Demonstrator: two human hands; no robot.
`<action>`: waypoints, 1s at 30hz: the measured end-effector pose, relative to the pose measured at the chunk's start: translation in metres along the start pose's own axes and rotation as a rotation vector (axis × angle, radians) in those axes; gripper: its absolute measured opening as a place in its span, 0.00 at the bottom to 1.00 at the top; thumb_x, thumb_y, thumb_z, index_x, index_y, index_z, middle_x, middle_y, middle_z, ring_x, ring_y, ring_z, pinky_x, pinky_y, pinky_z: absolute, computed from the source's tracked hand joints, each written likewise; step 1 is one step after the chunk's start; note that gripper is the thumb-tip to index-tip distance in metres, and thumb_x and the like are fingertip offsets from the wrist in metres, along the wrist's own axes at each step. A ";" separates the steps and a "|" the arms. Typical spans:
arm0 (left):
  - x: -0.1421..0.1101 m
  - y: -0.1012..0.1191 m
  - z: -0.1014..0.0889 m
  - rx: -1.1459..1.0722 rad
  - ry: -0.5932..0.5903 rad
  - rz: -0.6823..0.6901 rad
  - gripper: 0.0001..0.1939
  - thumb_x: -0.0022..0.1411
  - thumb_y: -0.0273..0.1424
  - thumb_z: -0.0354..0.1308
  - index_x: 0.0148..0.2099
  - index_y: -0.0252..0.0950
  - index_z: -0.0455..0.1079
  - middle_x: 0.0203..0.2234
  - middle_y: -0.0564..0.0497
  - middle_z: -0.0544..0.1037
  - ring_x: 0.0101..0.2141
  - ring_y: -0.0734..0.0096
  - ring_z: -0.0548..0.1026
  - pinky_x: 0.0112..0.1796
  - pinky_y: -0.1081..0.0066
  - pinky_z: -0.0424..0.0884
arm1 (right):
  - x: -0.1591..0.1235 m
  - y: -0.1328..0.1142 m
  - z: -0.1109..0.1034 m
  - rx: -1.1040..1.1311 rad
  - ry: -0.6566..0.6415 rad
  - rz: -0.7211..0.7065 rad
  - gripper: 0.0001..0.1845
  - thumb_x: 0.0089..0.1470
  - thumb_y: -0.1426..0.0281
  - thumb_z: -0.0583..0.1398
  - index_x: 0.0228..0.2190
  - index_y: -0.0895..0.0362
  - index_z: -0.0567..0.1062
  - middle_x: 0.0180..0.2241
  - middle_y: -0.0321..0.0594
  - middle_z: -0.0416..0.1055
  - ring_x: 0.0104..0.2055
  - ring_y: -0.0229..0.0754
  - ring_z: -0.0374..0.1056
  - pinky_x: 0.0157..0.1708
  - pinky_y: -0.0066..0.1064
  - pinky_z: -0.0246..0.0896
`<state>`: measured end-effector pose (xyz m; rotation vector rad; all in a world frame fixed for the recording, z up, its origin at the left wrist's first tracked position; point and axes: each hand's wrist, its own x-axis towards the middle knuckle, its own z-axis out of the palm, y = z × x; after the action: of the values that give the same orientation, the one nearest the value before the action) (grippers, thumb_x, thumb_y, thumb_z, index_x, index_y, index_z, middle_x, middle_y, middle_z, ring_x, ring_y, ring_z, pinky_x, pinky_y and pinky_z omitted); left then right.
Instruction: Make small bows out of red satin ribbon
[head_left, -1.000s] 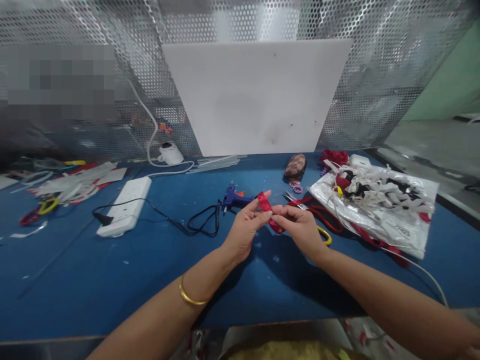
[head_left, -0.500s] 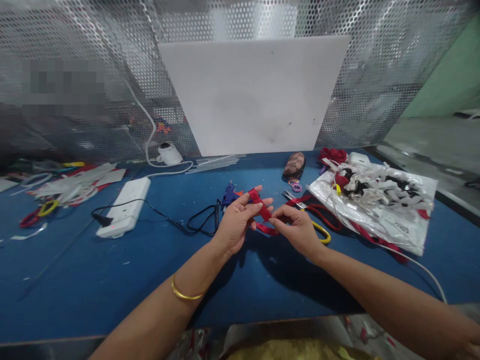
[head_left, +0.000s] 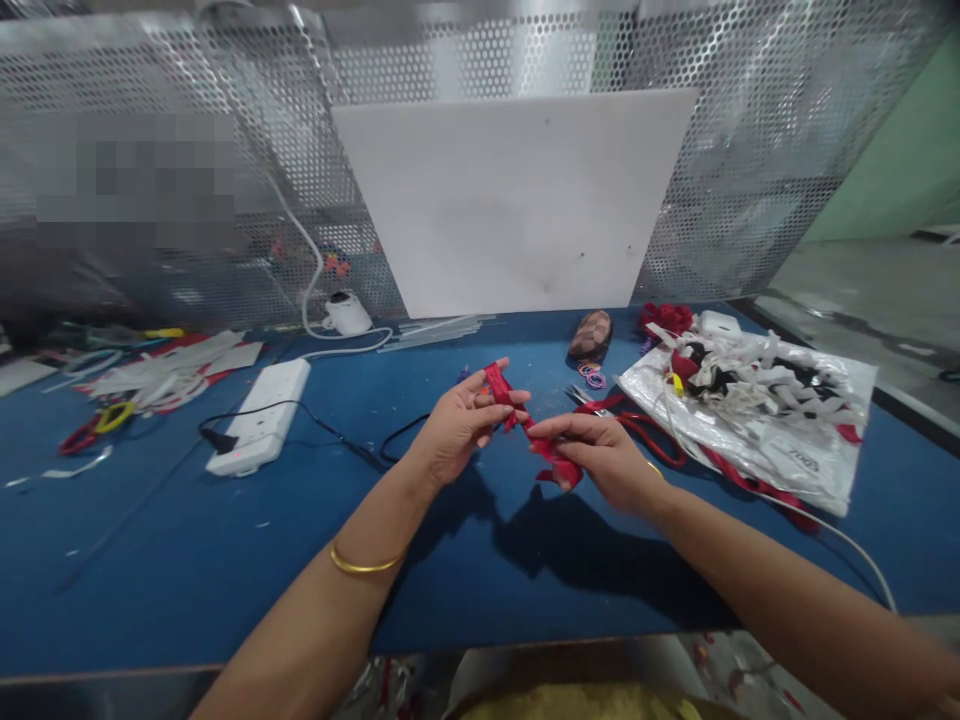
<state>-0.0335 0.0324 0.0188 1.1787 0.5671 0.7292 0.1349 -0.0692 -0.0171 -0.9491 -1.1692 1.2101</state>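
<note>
A red ribbon [head_left: 556, 464] is stretched between my two hands above the blue table. My left hand [head_left: 461, 422] pinches its upper end, with the ribbon lying across the fingers. Lower down and to the right, my right hand [head_left: 600, 455] grips the gathered, folded part, and a loose end hangs below its fingers. Just beyond my right hand lie scissors [head_left: 651, 432] with red and yellow handles, partly hidden by that hand. Behind my left hand a blue glue gun [head_left: 465, 376] is mostly covered.
A white power strip [head_left: 262, 420] with a black plug lies left. Right is a plastic bag [head_left: 810, 450] under white, black and red ribbon pieces. A checkered pouch [head_left: 590, 336] and rubber bands [head_left: 592, 376] lie behind the scissors. A white board [head_left: 517, 210] leans at the back.
My hands have moved apart along the ribbon, my left slightly left. The ribbon's folded part now shows bunched at my right hand. The view has shifted a little.
</note>
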 end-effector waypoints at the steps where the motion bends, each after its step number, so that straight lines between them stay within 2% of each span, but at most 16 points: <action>1: 0.000 0.001 -0.001 -0.018 -0.010 -0.018 0.38 0.49 0.20 0.64 0.62 0.40 0.58 0.36 0.46 0.80 0.30 0.71 0.78 0.17 0.84 0.58 | 0.000 -0.001 0.000 -0.027 -0.004 -0.013 0.12 0.47 0.73 0.61 0.37 0.54 0.79 0.34 0.39 0.75 0.30 0.35 0.70 0.32 0.29 0.67; 3: -0.001 0.002 -0.001 -0.045 -0.029 -0.055 0.38 0.48 0.20 0.65 0.61 0.40 0.59 0.36 0.47 0.80 0.28 0.74 0.78 0.19 0.83 0.62 | -0.001 -0.003 0.001 -0.098 0.005 -0.060 0.12 0.45 0.74 0.62 0.35 0.54 0.79 0.34 0.38 0.76 0.35 0.37 0.71 0.35 0.28 0.66; 6: -0.002 0.002 -0.002 -0.033 -0.051 -0.077 0.38 0.49 0.20 0.65 0.61 0.41 0.59 0.35 0.47 0.80 0.26 0.75 0.77 0.19 0.84 0.61 | -0.003 -0.003 0.002 -0.268 0.034 -0.165 0.09 0.47 0.74 0.62 0.34 0.54 0.79 0.31 0.36 0.75 0.31 0.35 0.69 0.30 0.26 0.64; 12: 0.000 -0.003 -0.003 0.062 -0.100 -0.044 0.41 0.50 0.23 0.65 0.64 0.41 0.53 0.41 0.42 0.79 0.26 0.74 0.77 0.15 0.84 0.55 | -0.003 -0.002 0.000 -0.615 0.082 -0.523 0.11 0.52 0.78 0.57 0.34 0.55 0.78 0.28 0.37 0.68 0.29 0.35 0.65 0.27 0.26 0.61; 16: -0.001 -0.006 -0.002 0.173 -0.134 -0.042 0.40 0.52 0.25 0.63 0.65 0.39 0.52 0.44 0.38 0.77 0.26 0.72 0.77 0.15 0.83 0.55 | -0.005 -0.006 -0.001 -0.750 0.131 -0.712 0.12 0.51 0.79 0.58 0.34 0.53 0.77 0.30 0.38 0.64 0.32 0.37 0.63 0.30 0.28 0.61; 19: -0.002 -0.007 0.002 0.273 -0.190 -0.045 0.41 0.53 0.24 0.62 0.66 0.37 0.49 0.42 0.39 0.78 0.26 0.72 0.76 0.16 0.83 0.56 | -0.006 -0.010 -0.001 -0.785 0.122 -0.811 0.12 0.51 0.79 0.58 0.35 0.53 0.77 0.30 0.38 0.63 0.32 0.37 0.63 0.30 0.29 0.61; 24: -0.007 -0.011 0.010 0.362 -0.354 -0.140 0.41 0.53 0.21 0.59 0.66 0.37 0.48 0.32 0.47 0.78 0.24 0.74 0.75 0.16 0.83 0.55 | -0.005 -0.015 -0.006 -0.794 0.155 -0.839 0.11 0.52 0.78 0.60 0.36 0.54 0.76 0.30 0.39 0.64 0.32 0.37 0.64 0.31 0.30 0.61; 30: -0.013 -0.011 0.015 0.481 -0.581 -0.187 0.32 0.52 0.17 0.53 0.61 0.36 0.59 0.27 0.50 0.77 0.25 0.73 0.76 0.18 0.83 0.61 | 0.001 -0.016 -0.013 -0.740 0.198 -0.717 0.07 0.52 0.76 0.60 0.33 0.55 0.77 0.28 0.38 0.69 0.31 0.38 0.65 0.31 0.31 0.60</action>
<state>-0.0287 0.0109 0.0132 1.6730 0.3576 0.0635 0.1502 -0.0702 -0.0040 -1.0056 -1.6350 0.0869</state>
